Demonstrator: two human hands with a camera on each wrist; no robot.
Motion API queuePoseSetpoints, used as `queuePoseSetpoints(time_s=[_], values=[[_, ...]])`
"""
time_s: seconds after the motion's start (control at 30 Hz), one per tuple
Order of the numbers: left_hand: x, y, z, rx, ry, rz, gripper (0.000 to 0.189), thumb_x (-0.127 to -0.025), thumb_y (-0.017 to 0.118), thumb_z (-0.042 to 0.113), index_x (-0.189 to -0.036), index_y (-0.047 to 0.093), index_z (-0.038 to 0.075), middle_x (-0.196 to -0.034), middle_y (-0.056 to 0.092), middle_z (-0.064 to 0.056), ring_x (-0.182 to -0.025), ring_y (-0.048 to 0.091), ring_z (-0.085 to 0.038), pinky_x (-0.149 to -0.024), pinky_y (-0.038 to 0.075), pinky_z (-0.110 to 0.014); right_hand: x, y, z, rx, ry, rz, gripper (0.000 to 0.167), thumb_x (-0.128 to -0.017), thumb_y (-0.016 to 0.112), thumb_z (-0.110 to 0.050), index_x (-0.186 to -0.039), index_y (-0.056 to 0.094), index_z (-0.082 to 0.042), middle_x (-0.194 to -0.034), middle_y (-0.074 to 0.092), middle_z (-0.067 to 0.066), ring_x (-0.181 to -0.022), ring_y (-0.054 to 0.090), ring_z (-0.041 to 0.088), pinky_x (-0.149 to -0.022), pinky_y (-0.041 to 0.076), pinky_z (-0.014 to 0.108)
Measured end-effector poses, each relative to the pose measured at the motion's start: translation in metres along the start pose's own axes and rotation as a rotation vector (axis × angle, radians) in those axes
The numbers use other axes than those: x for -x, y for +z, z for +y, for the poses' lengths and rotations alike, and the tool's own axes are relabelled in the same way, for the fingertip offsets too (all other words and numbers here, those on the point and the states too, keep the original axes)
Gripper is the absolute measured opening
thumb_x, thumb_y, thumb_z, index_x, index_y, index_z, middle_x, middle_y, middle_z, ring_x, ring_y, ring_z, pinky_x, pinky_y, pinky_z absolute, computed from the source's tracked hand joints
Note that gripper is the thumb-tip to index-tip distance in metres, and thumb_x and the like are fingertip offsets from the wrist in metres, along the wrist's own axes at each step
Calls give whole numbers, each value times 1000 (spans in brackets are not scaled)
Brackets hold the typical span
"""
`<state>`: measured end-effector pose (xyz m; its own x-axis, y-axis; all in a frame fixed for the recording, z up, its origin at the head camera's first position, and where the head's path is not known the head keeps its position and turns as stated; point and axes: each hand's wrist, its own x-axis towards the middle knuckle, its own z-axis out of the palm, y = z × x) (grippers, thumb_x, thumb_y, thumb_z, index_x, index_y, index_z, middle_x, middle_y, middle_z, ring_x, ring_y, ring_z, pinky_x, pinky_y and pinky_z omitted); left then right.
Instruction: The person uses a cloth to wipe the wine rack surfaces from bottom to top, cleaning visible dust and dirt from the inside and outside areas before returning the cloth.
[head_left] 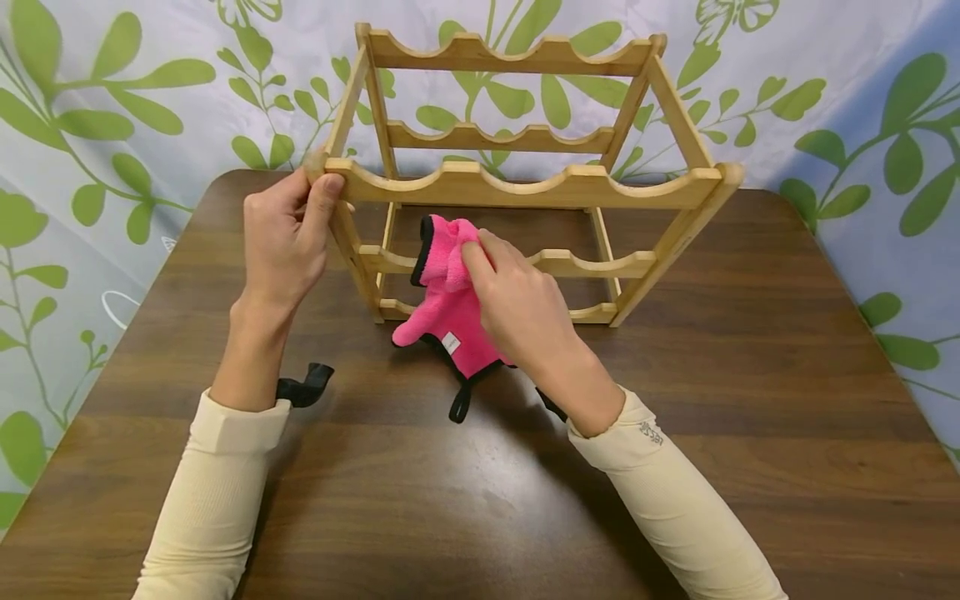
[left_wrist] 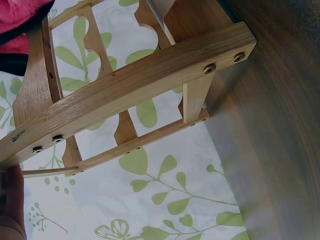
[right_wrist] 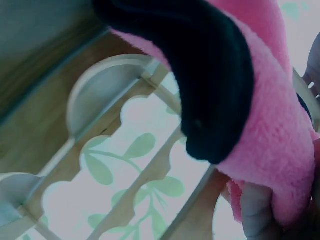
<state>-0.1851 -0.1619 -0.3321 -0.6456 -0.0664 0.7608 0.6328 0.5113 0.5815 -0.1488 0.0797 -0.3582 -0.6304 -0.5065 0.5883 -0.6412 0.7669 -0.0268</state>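
Note:
A wooden bottle rack (head_left: 525, 187) with scalloped rails stands on the table, tilted toward me in the head view. My left hand (head_left: 285, 229) grips its front left top corner, thumb on the end of the top rail. My right hand (head_left: 521, 300) pinches a bunched pink cleaning cloth (head_left: 468, 333) with black edging, a white tag and a black hanging loop. The cloth hangs in front of the rack's lower rails. In the right wrist view the pink fabric (right_wrist: 272, 125) fills much of the frame, with fingers curled into it. Screw heads dot the rack's side post (left_wrist: 125, 82) in the left wrist view.
The rack stands on a brown wooden table (head_left: 750, 433). Behind it hangs a white curtain (head_left: 172, 50) with green leaf prints. A black strap (head_left: 306, 387) sticks out by the left wrist. A thin white loop (head_left: 116, 308) shows at the table's left edge.

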Motion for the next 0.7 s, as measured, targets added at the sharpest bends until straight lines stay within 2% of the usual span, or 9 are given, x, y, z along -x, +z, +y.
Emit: queuePoseSetpoints(time_s=[0.2,0.33,0.5,0.6,0.7], values=[[1,1,-1,8,8,5,27,-98,62,11,-81,69,-9,-65,62,-12,-50,41,-6,-50,32,-19,13,2,8,30,45,25,18,-94,48,4,-110,58,5,-122,62,22,-117,59,32,-52,55,48],[1,1,0,11,4,5,25,-98,62,9,-82,70,-9,-66,64,-13,-50,45,-6,-51,33,-18,18,0,12,65,76,-11,16,-92,51,4,-107,58,5,-124,62,22,-120,57,35,-53,55,51],[1,0,0,8,-7,0,21,-97,63,5,-83,70,-9,-68,66,-13,-51,46,-5,-50,33,-18,20,-5,16,94,73,-59,18,-92,53,3,-108,60,4,-127,61,21,-124,54,35,-48,54,47],[2,0,0,6,-8,-3,20,-96,63,4,-83,70,-9,-67,65,-12,-49,43,-6,-49,31,-19,22,-8,18,108,73,-65,18,-92,53,3,-108,59,4,-128,61,21,-125,53,36,-44,52,46],[1,0,1,12,-9,-7,20,-96,63,4,-83,70,-9,-68,66,-13,-52,48,-4,-51,34,-18,24,-11,20,118,73,-54,19,-91,53,4,-109,59,4,-128,61,20,-125,53,36,-45,52,48]])
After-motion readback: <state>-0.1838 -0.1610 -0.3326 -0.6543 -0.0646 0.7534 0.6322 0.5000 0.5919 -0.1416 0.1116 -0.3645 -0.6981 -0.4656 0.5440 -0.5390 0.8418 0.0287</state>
